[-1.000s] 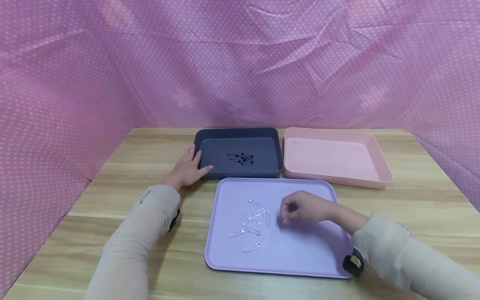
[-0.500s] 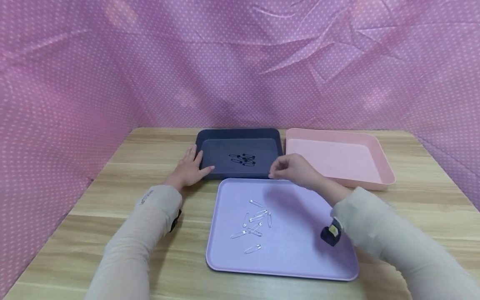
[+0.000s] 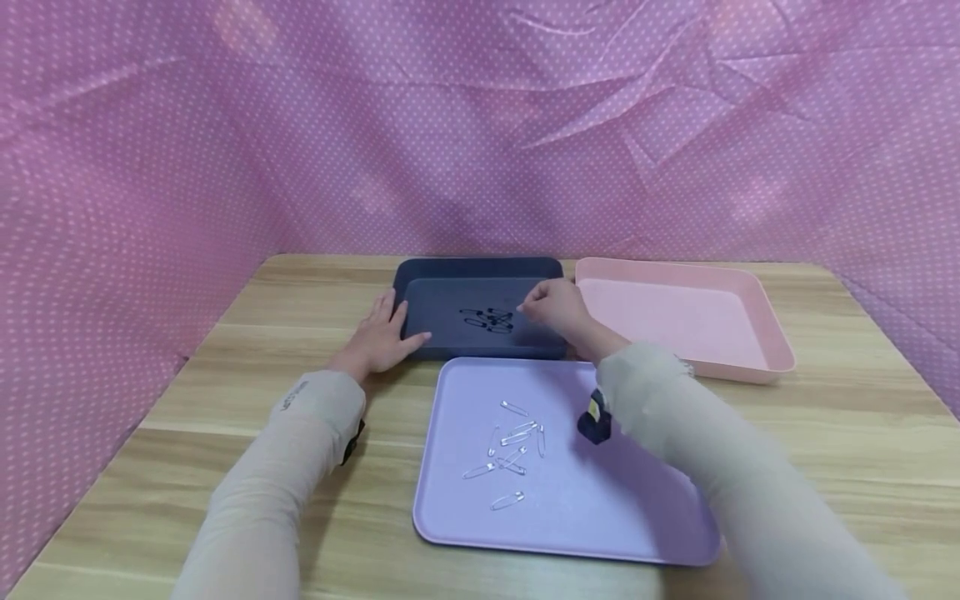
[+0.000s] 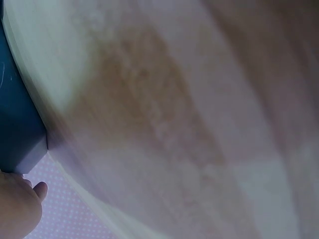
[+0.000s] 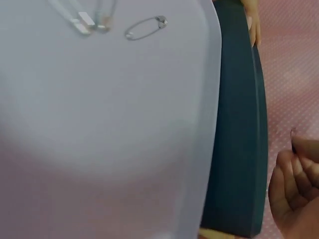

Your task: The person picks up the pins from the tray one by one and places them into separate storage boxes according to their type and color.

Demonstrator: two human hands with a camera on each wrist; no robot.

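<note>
My right hand [image 3: 557, 307] is over the right part of the dark blue tray [image 3: 442, 292]. Its thumb and fingertips pinch a small safety pin [image 5: 293, 135], whose tip shows in the right wrist view; most of it is hidden by the fingers. Several black safety pins [image 3: 477, 322] lie in a heap on that tray's floor, just left of the fingertips. My left hand [image 3: 378, 337] rests with spread fingers against the tray's left side, thumb at the front rim. Several silver safety pins [image 3: 507, 501] lie scattered on the lavender tray [image 3: 600, 517] in front.
A pink tray [image 3: 667, 321] stands to the right of the dark blue one, with no pins visible in it. The trays sit on a wooden table [image 3: 847, 417]. A pink dotted cloth [image 3: 480, 150] hangs behind and at both sides.
My right hand has lifted from the lavender tray and moved forward and left, over the dark blue tray, carrying the safety pin. My left hand stays at the tray's side.
</note>
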